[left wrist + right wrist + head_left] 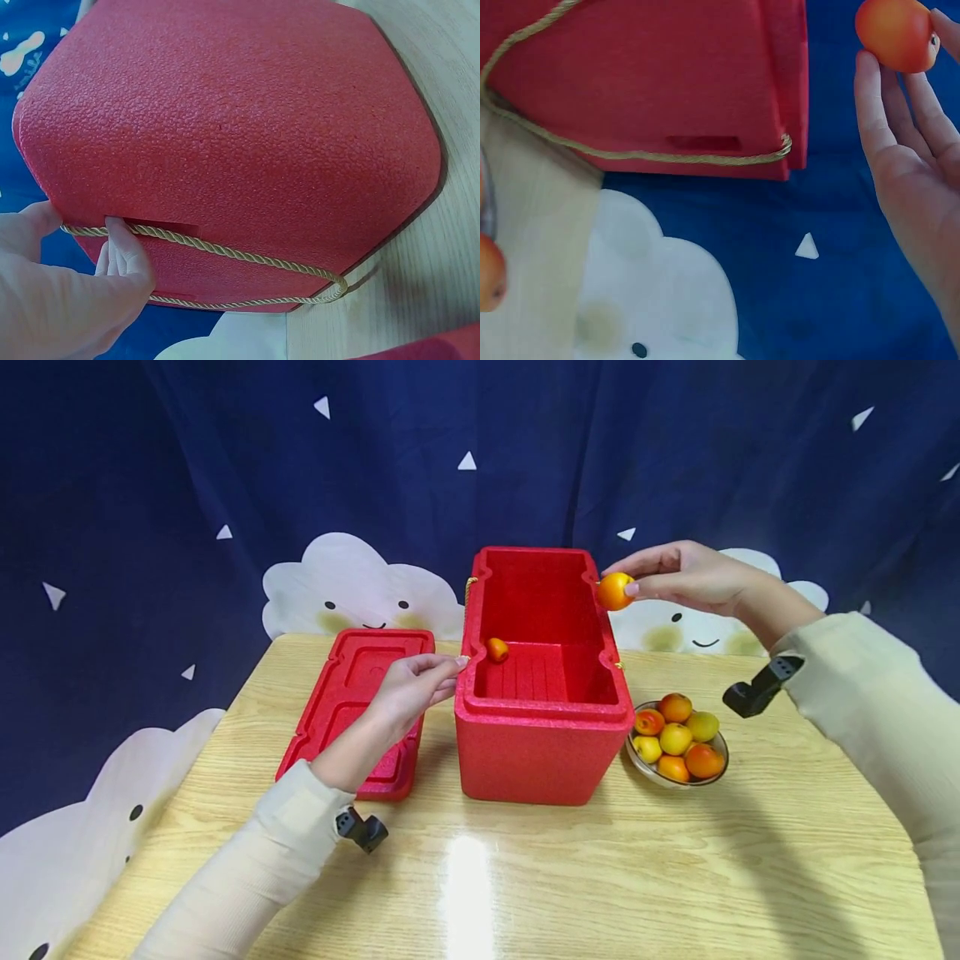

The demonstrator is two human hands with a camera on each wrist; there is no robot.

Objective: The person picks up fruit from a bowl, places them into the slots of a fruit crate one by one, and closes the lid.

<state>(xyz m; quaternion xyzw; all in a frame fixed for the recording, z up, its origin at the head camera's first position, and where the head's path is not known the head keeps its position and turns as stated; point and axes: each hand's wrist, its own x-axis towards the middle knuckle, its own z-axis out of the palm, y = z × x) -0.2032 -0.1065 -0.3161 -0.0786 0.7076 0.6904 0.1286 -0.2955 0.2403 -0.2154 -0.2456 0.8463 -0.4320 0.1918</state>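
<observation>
An open red foam box (528, 760) stands on the table. At its left rim my left hand (416, 689) pinches the edge, thumb on top; the left wrist view shows the fingers (127, 251) bent against the side by a gold rope (247, 256). My right hand (693, 578) holds a round orange-red fruit (615, 591) between thumb and fingers, at the height of the box's right rim. Inside the box, another orange fruit (497, 650) lies near the left wall. A clear bowl (651, 774) of several yellow, orange and red fruits sits right of the box.
A red lid (375, 664) lies on the wooden table (585, 877) to the left of the box, partly behind my left arm. Behind the table hangs a dark blue curtain (390, 452) with white clouds and triangles.
</observation>
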